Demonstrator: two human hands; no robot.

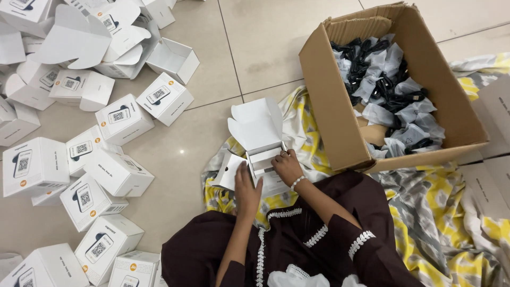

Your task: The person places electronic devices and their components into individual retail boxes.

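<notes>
Two hands meet at one small white carton (pixel 260 146) in the frame's centre, its lid flap standing open toward the top. Your right hand (pixel 287 166) sits just right of the opening, fingers curled into it, pinching something too small to tell. Your left hand (pixel 247 188), fingers straight and together, presses flat below-left of the carton. The right is nearer the opening. Matte white cartons (pixel 119 119) litter the left; a brown corrugated box (pixel 334 111) of bagged black cables (pixel 390 79) sits upper right.
</notes>
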